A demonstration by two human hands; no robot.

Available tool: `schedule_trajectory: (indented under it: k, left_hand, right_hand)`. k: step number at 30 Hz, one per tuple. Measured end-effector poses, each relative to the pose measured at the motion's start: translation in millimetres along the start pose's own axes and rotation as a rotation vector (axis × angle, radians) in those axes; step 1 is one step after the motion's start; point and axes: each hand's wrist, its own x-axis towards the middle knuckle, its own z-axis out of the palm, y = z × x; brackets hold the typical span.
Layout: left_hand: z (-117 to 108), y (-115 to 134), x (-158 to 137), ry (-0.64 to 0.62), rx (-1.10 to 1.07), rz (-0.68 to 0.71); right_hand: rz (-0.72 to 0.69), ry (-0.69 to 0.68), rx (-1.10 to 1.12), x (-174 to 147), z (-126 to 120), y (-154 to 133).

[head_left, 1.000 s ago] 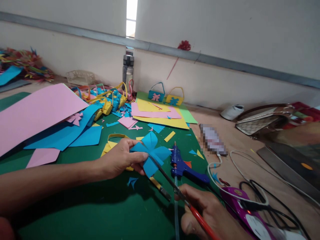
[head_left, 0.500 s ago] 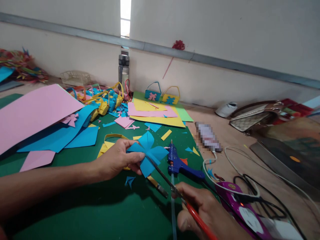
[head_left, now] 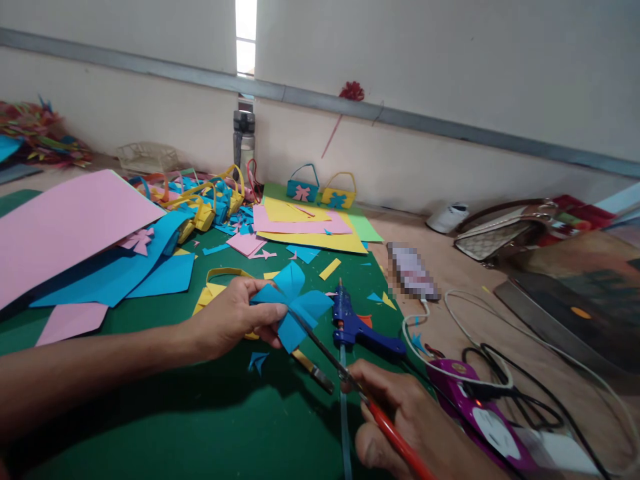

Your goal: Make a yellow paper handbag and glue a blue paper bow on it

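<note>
Blue ppr flower [head_left: 294, 299] pinched in L hand [head_left: 244, 315], thumb atop.

Two bare hands [head_left: 239, 320], left forearm [head_left: 120, 368] — bare too, narrowing toward the wrist [head_left: 196, 339], rounded right thumb tip [head_left: 371, 455]

Upper left of the frame, a heap of coloured strips [head_left: 45, 137], then a pale openwork basket [head_left: 147, 157] near the wall [head_left: 425, 163]. Left of centre near the top, an upright grey bottle [head_left: 245, 143]; above centre, a red bow [head_left: 352, 91] at the grey rail [head_left: 440, 121]. Right of centre, a pixelated flat object [head_left: 413, 270]. Farther right, a small white object [head_left: 447, 217] beside a patterned handbag [head_left: 487, 239]. Lower right, a purple power strip [head_left: 465, 415].
</note>
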Motion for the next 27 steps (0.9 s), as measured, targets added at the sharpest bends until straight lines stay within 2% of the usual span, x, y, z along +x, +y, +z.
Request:
schedule_trajectory:
  k: [8, 12, 16, 20, 27]
  left_hand:
    - [0, 0, 2, 0.007, 0.032, 0.007]
    - [2, 1, 1, 0.016, 0.024, -0.002]
    - [2, 3, 1, 0.017, 0.041, 0.008]
    - [-1, 4, 4, 0.057, 0.08, 0.055]
    - [-15, 14, 13, 0.2, 0.122, 0.188]
  right_hand:
    - [0.149, -0.032, 0.153, 2, 3, -1]
    - [0.138, -0.005, 0.081, 3, 1, -2]
    - [0.187, -0.028, 0.026, 4, -3, -8]
    - [0.128, 0.016, -0.111, 3, -7, -9]
    - [-0.001, 0.195, -0.319, 5, -17, 4]
